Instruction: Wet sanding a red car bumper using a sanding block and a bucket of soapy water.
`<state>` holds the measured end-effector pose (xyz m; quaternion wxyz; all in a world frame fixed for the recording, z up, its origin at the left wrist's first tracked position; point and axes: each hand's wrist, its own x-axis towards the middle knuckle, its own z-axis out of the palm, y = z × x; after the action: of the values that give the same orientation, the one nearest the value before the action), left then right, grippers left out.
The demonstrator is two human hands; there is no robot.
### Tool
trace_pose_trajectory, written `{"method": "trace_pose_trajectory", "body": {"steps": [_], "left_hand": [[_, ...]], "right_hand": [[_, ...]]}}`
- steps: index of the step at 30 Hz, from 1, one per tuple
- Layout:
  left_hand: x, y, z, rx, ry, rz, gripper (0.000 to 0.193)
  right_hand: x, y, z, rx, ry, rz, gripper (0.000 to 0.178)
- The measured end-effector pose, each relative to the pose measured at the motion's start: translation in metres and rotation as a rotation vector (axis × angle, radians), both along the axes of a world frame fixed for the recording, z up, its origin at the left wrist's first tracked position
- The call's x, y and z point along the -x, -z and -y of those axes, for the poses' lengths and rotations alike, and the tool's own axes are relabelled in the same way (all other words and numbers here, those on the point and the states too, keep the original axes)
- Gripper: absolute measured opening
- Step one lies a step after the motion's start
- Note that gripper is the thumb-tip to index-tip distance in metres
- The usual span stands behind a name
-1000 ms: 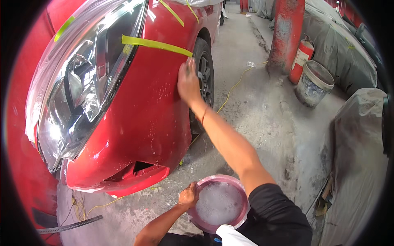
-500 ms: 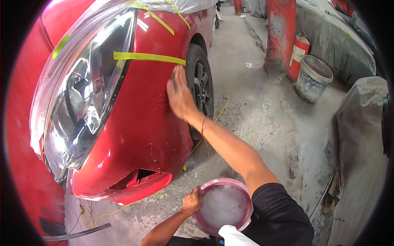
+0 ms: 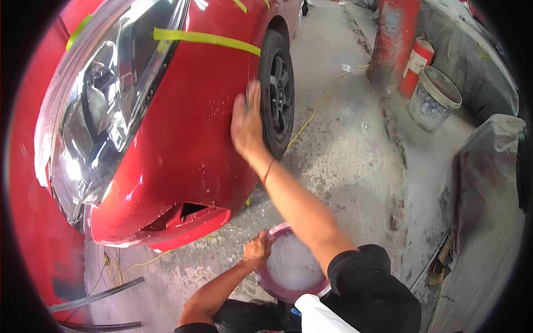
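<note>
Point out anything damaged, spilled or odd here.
The red pillar beside the fire extinguisher looks damaged: it is patchy with grey. Pale droplets speckle the red bumper near the right hand, so it looks splashed.

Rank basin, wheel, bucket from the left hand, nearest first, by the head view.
1. Basin: touching, its rim gripped by the left hand.
2. Wheel: ahead, slightly right.
3. Bucket: farther off, ahead and well to the right.

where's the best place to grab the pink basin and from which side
Likely the rim of the pink basin, from the person's left, where the left hand grips it: that curved edge is exposed, while the right arm crosses above the opposite side. Best kept level, as it holds foamy liquid.
</note>
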<state>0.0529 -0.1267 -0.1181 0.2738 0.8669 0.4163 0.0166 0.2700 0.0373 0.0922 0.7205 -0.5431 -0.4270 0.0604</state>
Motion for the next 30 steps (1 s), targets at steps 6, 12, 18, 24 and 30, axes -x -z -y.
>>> {"method": "trace_pose_trajectory", "body": {"steps": [6, 12, 18, 24, 30], "left_hand": [[0.009, 0.017, -0.006, -0.067, 0.083, -0.06, 0.031], [-0.006, 0.033, -0.001, -0.05, 0.09, -0.134, 0.03], [0.022, 0.053, -0.013, -0.12, 0.14, 0.162, 0.028], [-0.003, 0.045, -0.01, -0.18, 0.214, 0.112, 0.028], [0.061, 0.066, -0.027, 0.002, 0.121, -0.185, 0.048]], "right_hand": [[0.093, 0.175, 0.047, 0.235, -0.047, -0.477, 0.072], [0.076, 0.175, 0.045, 0.43, 0.041, -0.616, 0.073], [0.042, -0.02, 0.044, 0.009, -0.085, -0.226, 0.066], [0.072, 0.169, 0.05, 0.302, 0.026, -0.497, 0.07], [0.108, 0.06, 0.059, 0.122, -0.207, -0.572, 0.072]]}}
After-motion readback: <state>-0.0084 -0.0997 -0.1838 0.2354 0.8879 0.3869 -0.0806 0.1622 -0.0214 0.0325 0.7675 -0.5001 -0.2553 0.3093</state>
